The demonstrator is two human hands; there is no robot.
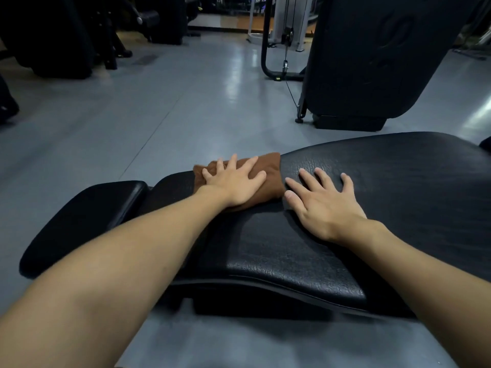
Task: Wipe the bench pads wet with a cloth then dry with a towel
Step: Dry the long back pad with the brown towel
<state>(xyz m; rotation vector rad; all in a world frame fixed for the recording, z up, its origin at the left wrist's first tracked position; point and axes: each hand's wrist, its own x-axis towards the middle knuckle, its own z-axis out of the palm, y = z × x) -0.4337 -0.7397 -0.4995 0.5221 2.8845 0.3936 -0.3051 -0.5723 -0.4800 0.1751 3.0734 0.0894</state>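
Observation:
A black curved bench pad [372, 187] fills the middle and right of the head view. A folded brown cloth [268, 166] lies on the pad's far left part. My left hand [233, 184] presses flat on the cloth with fingers spread. My right hand [321, 203] rests flat on the bare pad just right of the cloth, fingers straight and spread. A smaller black pad [87, 213] sits to the left, separated by a gap.
Grey gym floor [159, 102] stretches beyond the bench. A large black padded machine [377, 57] stands at the far right, with a cable machine frame [281, 35] behind it. More dark equipment [53, 35] lines the far left.

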